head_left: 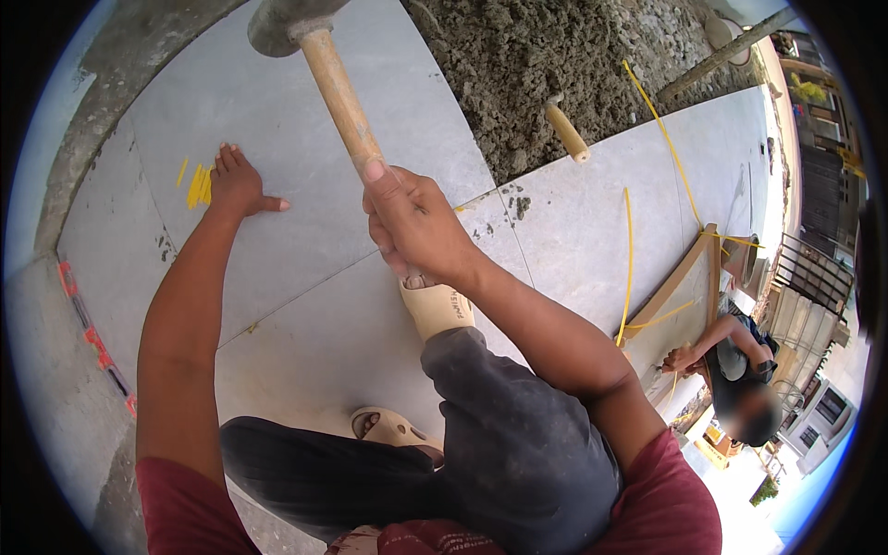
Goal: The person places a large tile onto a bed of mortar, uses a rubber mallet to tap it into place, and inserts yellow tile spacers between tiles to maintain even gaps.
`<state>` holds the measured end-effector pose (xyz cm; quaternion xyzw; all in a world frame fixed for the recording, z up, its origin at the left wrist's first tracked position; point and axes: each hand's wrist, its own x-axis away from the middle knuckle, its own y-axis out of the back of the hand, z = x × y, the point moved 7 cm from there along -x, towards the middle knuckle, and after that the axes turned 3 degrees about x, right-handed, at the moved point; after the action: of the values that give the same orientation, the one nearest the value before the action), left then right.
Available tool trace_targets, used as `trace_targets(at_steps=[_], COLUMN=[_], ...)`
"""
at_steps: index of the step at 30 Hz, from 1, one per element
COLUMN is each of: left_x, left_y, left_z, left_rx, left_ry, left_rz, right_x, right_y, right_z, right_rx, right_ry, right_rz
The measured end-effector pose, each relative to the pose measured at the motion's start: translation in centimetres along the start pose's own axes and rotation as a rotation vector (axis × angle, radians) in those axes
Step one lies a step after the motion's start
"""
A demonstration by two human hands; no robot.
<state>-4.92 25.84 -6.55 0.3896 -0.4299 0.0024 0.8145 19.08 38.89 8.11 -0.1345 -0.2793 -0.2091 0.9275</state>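
My right hand (416,217) is wrapped round the wooden handle of a mallet (340,97). The mallet's dark grey head (282,26) is raised above a large grey tile (305,139) at the far left. Fingers spread and thumb out, my left hand (239,185) rests on that tile. Right beside its fingertips is a cluster of short yellow strips or marks (199,185); which of the two I cannot tell. A trowel with a wooden handle (567,134) lies on the wet mortar (527,83) past the tile's right edge, its blade mostly hidden.
My sandalled feet stand on the tiles. A red and black level-like bar (95,342) lies along the left wall's foot. Yellow cord (629,268) crosses the tiles at right, near a wooden frame (675,277). Another person (735,370) works there. A pole (726,54) slants over the mortar.
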Motion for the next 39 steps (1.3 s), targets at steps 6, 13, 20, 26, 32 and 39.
trace_targets(at_steps=[6, 13, 20, 26, 32, 39], left_x=[-0.5, -0.3, 7.9, 13.7, 18.1, 19.1], left_y=[0.1, -0.1, -4.3, -14.7, -17.2, -17.6], left_z=[-0.7, 0.5, -4.7, -7.2, -9.5, -9.5], left_rx=[0.037, 0.048, 0.244, 0.596, 0.634, 0.672], left_ry=[-0.051, -0.015, -0.214, 0.003, 0.032, 0.049], left_rz=[-0.026, -0.052, -0.153, -0.262, -0.158, -0.095], right_x=[-2.2, -3.4, -3.4, -3.7, -3.2, 0.2], right_y=[2.2, 4.5, 6.3, 5.9, 4.4, -0.8], right_z=[-9.3, -7.9, -10.5, -11.3, -11.9, -5.4], right_rx=[0.156, 0.461, 0.589, 0.531, 0.525, 0.424], right_ry=[-0.097, -0.242, -0.236, -0.171, -0.113, 0.108], right_rz=[-0.049, -0.044, -0.097, -0.092, -0.136, -0.078])
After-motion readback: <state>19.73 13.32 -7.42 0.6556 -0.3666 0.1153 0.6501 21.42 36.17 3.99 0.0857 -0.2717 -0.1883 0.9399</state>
